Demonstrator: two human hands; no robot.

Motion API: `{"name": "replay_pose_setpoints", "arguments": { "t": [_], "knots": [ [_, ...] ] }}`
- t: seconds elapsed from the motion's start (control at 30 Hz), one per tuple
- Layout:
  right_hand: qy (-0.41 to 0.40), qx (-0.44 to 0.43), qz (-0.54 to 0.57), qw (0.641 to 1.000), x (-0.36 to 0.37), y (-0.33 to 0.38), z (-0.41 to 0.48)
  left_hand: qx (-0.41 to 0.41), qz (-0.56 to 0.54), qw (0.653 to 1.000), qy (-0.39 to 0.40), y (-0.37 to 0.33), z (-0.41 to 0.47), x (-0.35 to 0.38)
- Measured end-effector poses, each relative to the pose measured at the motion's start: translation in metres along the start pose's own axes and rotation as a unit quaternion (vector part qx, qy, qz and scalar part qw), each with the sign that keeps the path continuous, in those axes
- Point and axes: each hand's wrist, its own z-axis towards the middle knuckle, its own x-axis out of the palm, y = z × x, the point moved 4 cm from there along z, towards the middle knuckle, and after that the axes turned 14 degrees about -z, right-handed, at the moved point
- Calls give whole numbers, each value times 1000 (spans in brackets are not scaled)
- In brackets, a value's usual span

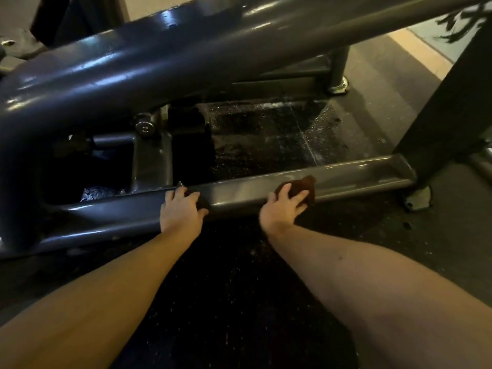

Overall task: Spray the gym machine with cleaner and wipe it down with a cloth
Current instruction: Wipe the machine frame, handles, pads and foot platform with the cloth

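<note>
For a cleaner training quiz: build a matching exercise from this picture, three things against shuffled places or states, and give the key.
Things:
1. brown cloth
2. left hand
3. floor mat

Places or states:
A. black, flecked with pale specks
B. under the right hand, on the low bar
C. resting on the low bar, left of the cloth

Pairs: 1-B, 2-C, 3-A

Behind the base rail (239, 194) the floor gap (266, 139) lies open; sloping tube (159, 62) overhangs
</note>
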Motion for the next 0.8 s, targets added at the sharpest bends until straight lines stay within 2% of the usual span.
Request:
{"name": "replay_pose_setpoints", "arguments": {
  "t": [0.07, 0.13, 0.23, 0.33, 0.4, 0.43, 0.5, 0.6, 0.7, 0.8],
  "knots": [
    [-20, 21, -22, 999, -31, -23, 17, 3, 5, 1000, -2, -4, -2, 0],
    [4, 51, -11, 999, -55, -42, 26, 17, 11, 1000, -4, -12, -1, 2],
    [-2, 64, 14, 998, -49, -51, 27, 38, 13, 999, -3, -29, 4, 7],
    [10, -31, -18, 999, -11, -34, -2, 45, 23, 999, -2, -50, 12, 15],
    [66, -129, -30, 989, 10, -17, -25, 42, 34, 999, 1, -66, 15, 22],
    [101, -158, -32, 982, 12, -13, -33, 39, 40, 998, 4, -74, 16, 25],
    [116, -183, -52, 975, 12, -18, -27, 35, 49, 998, 9, -90, 18, 32],
    [54, -166, -109, 979, -6, -49, 8, 30, 57, 998, 15, -110, 20, 44],
    [-4, -66, -102, 993, -53, -95, 57, 20, 75, 996, 43, -130, 26, 57],
    [-33, -17, -141, 989, -103, -136, 106, -2, 91, 993, 75, -139, 34, 63]
  ]
}}
